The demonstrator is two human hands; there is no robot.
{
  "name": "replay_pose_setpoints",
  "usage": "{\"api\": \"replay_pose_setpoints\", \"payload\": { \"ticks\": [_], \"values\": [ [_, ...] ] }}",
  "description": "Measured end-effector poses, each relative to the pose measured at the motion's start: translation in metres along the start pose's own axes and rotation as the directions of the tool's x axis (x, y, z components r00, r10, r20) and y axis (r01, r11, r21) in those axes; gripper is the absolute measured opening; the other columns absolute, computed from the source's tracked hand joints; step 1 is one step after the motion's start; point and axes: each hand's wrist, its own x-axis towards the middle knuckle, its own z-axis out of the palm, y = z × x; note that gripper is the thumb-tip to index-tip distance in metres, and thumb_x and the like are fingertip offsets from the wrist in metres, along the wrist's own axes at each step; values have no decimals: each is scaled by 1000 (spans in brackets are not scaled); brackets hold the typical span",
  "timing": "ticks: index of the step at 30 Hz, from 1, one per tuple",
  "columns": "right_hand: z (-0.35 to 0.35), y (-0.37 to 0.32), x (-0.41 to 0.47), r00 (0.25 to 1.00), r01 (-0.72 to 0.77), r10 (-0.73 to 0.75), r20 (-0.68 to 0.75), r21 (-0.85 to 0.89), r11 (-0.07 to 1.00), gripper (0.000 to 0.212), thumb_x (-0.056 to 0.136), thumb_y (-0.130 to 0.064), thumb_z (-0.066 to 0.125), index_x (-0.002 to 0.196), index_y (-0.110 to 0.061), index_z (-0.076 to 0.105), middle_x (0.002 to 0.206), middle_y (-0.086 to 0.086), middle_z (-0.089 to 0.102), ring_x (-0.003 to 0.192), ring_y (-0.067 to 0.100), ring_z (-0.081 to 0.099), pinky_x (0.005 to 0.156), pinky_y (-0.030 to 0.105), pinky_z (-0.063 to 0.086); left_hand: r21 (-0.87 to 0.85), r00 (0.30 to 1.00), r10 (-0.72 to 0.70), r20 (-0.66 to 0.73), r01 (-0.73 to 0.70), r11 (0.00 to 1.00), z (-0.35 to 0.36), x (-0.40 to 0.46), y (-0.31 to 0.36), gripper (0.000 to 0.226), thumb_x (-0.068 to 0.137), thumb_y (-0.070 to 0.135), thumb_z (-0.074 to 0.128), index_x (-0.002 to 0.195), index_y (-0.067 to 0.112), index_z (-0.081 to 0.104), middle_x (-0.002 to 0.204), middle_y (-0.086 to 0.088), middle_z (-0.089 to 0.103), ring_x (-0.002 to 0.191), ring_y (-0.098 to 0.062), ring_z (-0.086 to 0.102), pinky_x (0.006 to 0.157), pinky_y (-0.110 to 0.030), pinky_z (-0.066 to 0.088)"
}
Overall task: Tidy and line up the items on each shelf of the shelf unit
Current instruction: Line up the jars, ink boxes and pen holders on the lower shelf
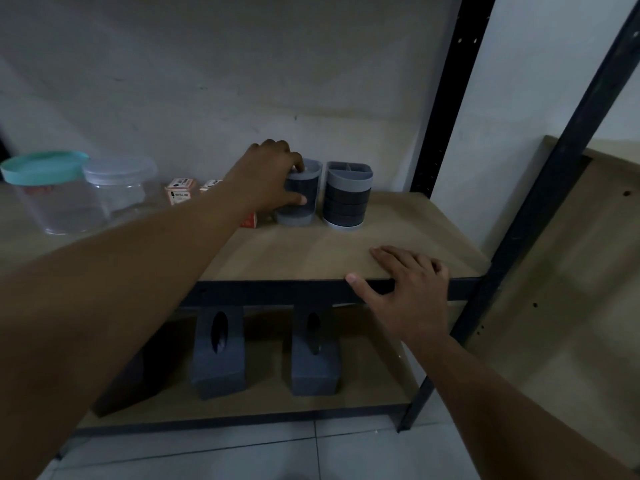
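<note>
Shelf unit, colours: pale wood-tone boards [346, 251] in a black metal frame [446, 98].

Two pen holders [348, 197] with light grey rims and bases and dark grey banded bodies; clear jar with teal lid [43, 166]; clear tub with clear lid [119, 169]; small white-and-orange boxes with black print [179, 190]; two dark grey boxes with oval openings [216, 344] on the lower board; off-white wall [207, 64]; white floor tiles [242, 455].

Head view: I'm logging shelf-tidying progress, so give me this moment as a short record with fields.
left hand: left hand grips the left grey organiser
right hand: right hand rests flat on the shelf edge
beside it: second grey organiser, upright, close but apart
further left: small orange boxes, clear tub, teal-lidded jar
lower shelf: two dark grey holders
</note>
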Motion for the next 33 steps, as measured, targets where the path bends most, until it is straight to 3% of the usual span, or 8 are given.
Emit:
{"api": "replay_pose_setpoints", "payload": {
  "ticks": [3, 6, 11, 25, 29, 33],
  "values": [
    [0, 0, 0, 1000, 6, -6, -9, 8, 1000, 82, 85, -91, 27, 131, -35, 65, 138, -13, 60, 125, 14, 50, 108, 43, 30, 44, 1000, -9, 15, 8, 999, -1, -1, 3, 70, 75, 52, 81, 133, 20, 58, 126, -9, 60, 114, -30, 56, 98, -44, 42],
    [0, 1, 0, 1000, 8, -8, -16, 18, 1000, 80, 85, -90, 29, 130, -35, 65, 138, -12, 61, 126, 15, 50, 108, 43, 30, -4, 998, -51, 24, 51, 999, -2, -1, 5, 67, 73, 45, 85, 131, 20, 60, 118, -9, 62, 109, -29, 58, 90, -41, 45],
    [0, 0, 0, 1000, 9, -9, -15, 7, 1000, 81, 84, -91, 29, 131, -35, 65, 138, -13, 60, 126, 14, 50, 107, 40, 28, 25, 996, -88, 0, 88, 996, -3, -1, 5, 70, 70, 52, 85, 127, 18, 63, 112, -9, 63, 106, -30, 59, 84, -40, 45],
    [3, 2, 1, 1000, 1, -1, -3, -15, 1000, 82, 85, -92, 26, 133, -37, 62, 140, -13, 59, 127, 15, 49, 109, 46, 32, -156, 996, -83, 41, 88, 984, -11, -3, -4, 64, 75, 52, 81, 126, 16, 69, 116, -10, 69, 104, -28, 63, 90, -42, 52],
    [5, 2, 0, 999, 6, -6, -36, -16, 1000, 79, 85, -90, 30, 130, -35, 66, 137, -11, 62, 124, 18, 52, 105, 45, 34, -170, 997, -67, 43, 73, 983, -19, -10, -17, 69, 75, 66, 74, 130, 25, 66, 120, -4, 67, 111, -25, 56, 90, -41, 49],
    [5, 2, 1, 1000, 8, -9, -11, -32, 999, 80, 86, -90, 29, 133, -35, 63, 139, -10, 61, 125, 19, 51, 107, 47, 34, -205, 998, -59, 36, 65, 977, -34, -28, -45, 70, 76, 56, 58, 136, 21, 59, 127, -4, 66, 118, -26, 58, 103, -43, 44]
  ]
}}
